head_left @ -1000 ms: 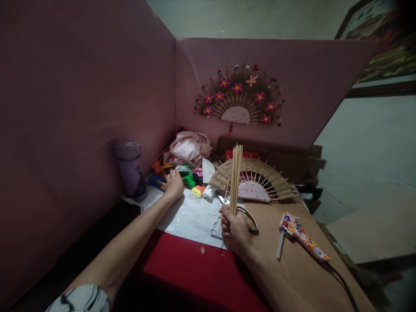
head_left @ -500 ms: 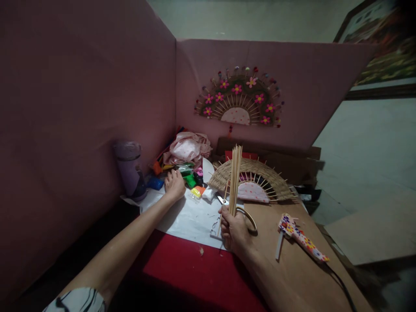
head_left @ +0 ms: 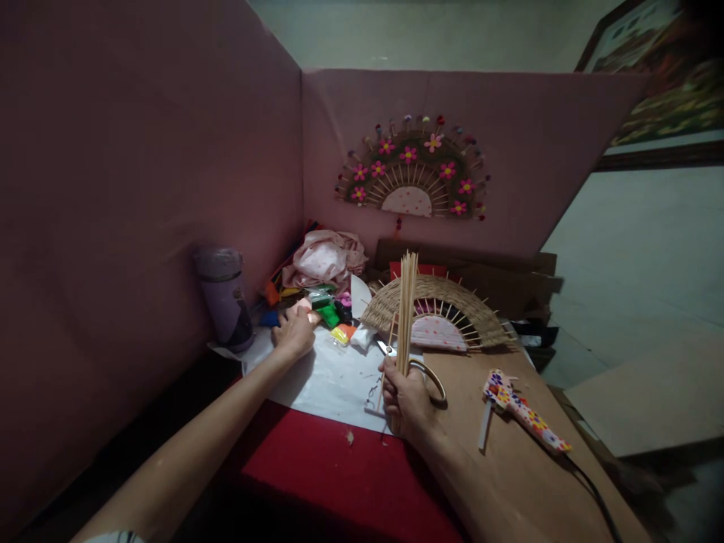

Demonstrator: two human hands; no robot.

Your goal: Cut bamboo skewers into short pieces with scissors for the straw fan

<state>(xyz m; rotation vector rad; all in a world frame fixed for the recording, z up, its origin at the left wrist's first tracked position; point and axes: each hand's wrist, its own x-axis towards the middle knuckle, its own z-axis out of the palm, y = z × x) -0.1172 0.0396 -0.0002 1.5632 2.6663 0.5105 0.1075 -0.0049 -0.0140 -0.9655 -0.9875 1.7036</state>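
Upright in my right hand (head_left: 412,403) is a bundle of thin wooden sticks (head_left: 406,309), with the fingers wrapped round its lower part. Scissors (head_left: 428,381) lie just behind that hand, partly hidden by it and the sticks. My left hand (head_left: 294,335) is at the pile of small coloured packets, its fingers curled round a small pale pink packet (head_left: 305,304), mostly covered by the fingers. Close by lie a green packet (head_left: 329,315), a yellow packet (head_left: 340,334) and a white packet (head_left: 363,336). A woven half-round fan (head_left: 381,309) with projecting sticks stands behind the bundle.
A purple tumbler (head_left: 223,305) stands at the left by the pink partition (head_left: 141,151). Crumpled pink cloth (head_left: 326,256) lies at the back. A flower-patterned glue gun (head_left: 526,415) rests on the brown board (head_left: 458,437), its cord trailing right. A decorated fan (head_left: 404,200) hangs behind.
My left hand has drawn slightly back and left, and a pale pink packet now shows at its fingers. My right hand holds the stick bundle in nearly the same place.
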